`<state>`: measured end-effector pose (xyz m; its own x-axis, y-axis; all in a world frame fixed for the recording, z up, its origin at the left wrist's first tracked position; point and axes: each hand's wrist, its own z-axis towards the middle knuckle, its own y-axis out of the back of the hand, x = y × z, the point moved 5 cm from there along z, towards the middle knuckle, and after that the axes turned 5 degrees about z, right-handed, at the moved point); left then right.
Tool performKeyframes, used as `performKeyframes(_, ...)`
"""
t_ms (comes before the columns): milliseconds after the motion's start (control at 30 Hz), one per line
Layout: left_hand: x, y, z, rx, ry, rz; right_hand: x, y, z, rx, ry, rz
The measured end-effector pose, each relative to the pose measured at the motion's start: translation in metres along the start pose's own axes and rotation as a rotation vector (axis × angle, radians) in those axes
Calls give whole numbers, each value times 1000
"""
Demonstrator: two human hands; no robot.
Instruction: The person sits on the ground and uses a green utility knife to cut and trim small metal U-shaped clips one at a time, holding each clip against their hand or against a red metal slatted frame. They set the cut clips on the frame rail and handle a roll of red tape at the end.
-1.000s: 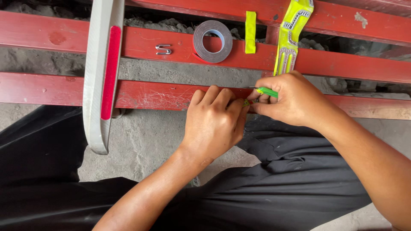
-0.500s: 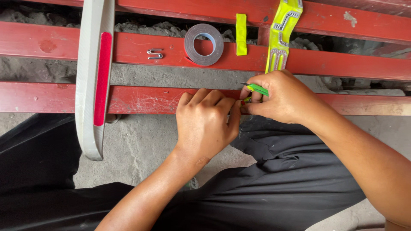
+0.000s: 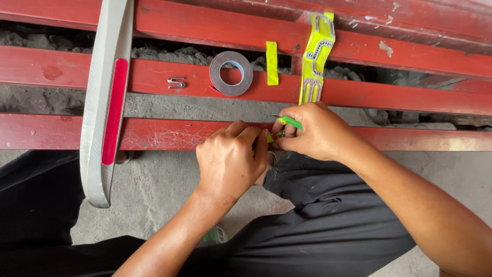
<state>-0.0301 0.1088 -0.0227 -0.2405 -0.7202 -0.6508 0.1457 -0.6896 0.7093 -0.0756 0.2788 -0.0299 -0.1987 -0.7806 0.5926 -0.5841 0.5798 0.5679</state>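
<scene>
While I crouch over the red rails: near to far.
Left hand: curled shut, pressing a small yellow-green piece, mostly hidden, onto the near rail.
Right hand: pinching a green tool; tip hidden.
Beyond: tape roll, yellow strip, grey reflector bar.

Both hands meet over the nearest red metal rail, the left hand just left of the right hand, which pinches a small green tool. On the rail behind lie a bent metal clip, a grey tape roll to its right, then a yellow strip. A long grey bar with a red insert crosses both rails at left.
</scene>
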Motion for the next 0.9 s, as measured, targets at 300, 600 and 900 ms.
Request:
performKeyframes(300,0,3,2,0,63,-21,-1,2,-5,14,9,55)
performKeyframes(600,35,27,14,39,290,-369,10,3,-8,15,84,1)
performKeyframes(900,59,61,6,337,432,-308,19,5,-11,64,114,30)
